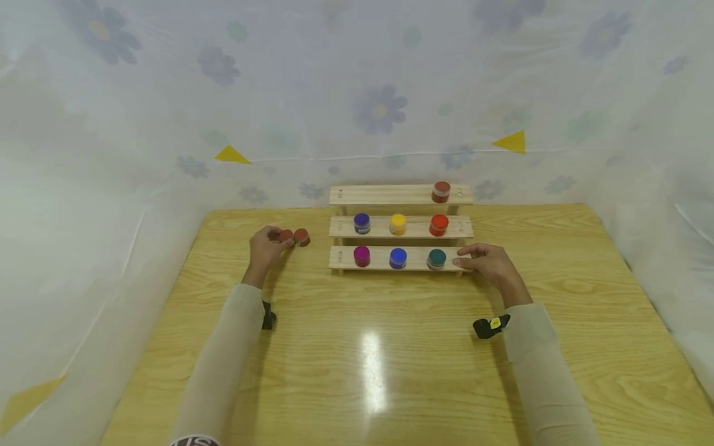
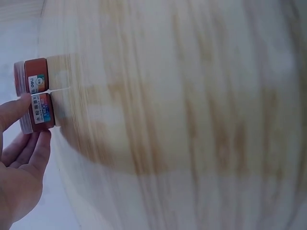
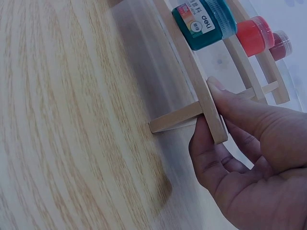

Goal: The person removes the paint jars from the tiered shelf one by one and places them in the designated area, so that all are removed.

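At the left of the table my left hand (image 1: 266, 249) grips a reddish-brown paint jar (image 1: 286, 236) between thumb and fingers. A second reddish-brown paint jar (image 1: 302, 236) stands against it; in the left wrist view the held paint jar (image 2: 42, 112) touches its neighbour, both with printed labels. My right hand (image 1: 491, 265) pinches the right end of the lowest step of a three-step wooden rack (image 1: 409, 261), thumb on top and fingers beneath, as the right wrist view shows. Closest to that hand on the step is a dark green paint jar (image 3: 201, 24).
Also on the bottom step stand a magenta jar (image 1: 362, 256) and a blue jar (image 1: 398, 258). The middle step bears a dark blue jar (image 1: 362, 223), a yellow jar (image 1: 398, 224) and a red jar (image 1: 439, 225). One brown jar (image 1: 440, 192) is at the top right. Floral sheeting (image 1: 301, 111) surrounds the table.
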`<state>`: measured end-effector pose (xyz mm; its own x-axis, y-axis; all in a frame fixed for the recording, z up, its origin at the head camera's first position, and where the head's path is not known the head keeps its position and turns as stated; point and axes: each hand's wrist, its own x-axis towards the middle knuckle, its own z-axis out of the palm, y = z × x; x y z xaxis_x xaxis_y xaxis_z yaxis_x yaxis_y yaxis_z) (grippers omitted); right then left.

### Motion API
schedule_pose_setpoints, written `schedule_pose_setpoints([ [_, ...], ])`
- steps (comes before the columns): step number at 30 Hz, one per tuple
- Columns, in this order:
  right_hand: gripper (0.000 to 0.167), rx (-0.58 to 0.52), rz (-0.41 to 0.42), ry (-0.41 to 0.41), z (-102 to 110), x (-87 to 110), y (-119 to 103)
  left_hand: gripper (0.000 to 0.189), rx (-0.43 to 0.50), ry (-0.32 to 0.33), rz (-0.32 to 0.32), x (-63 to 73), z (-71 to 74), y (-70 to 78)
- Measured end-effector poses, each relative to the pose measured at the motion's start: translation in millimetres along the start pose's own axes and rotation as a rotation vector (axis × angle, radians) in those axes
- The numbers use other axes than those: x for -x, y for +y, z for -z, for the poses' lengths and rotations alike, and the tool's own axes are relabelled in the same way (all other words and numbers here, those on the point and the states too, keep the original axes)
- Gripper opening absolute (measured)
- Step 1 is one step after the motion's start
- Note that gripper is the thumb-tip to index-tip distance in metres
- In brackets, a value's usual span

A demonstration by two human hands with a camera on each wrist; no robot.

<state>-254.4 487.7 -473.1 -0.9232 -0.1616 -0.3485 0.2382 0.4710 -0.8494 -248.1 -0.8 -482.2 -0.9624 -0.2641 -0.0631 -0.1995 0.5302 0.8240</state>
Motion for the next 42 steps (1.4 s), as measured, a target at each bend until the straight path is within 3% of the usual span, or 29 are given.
schedule_pose_setpoints([
  [9, 0.052, 0.007, 0.027, 0.001, 0.4, 4.6, -4.1, 0.055, 0.012, -0.024, 0.019, 4.8, 9.4, 2.0],
  [15, 0.048, -0.022, 0.018, 0.009, 1.8, 6.3, -5.4, 0.055, -0.005, -0.034, -0.021, 2.9, 11.2, 7.3],
  [26, 0.05, -0.024, 0.001, 0.014, 1.4, 5.0, -4.2, 0.051, 0.07, 0.049, -0.113, -1.9, 10.1, 29.8],
  [35, 0.051, -0.035, 0.009, 0.005, 1.7, 5.2, -2.5, 0.044, 0.076, 0.073, -0.162, -3.2, 8.1, 52.8],
  [42, 0.049, -0.02, 0.007, 0.014, 1.5, 5.4, -4.0, 0.042, 0.145, 0.155, -0.237, -4.6, 5.8, 66.7],
])
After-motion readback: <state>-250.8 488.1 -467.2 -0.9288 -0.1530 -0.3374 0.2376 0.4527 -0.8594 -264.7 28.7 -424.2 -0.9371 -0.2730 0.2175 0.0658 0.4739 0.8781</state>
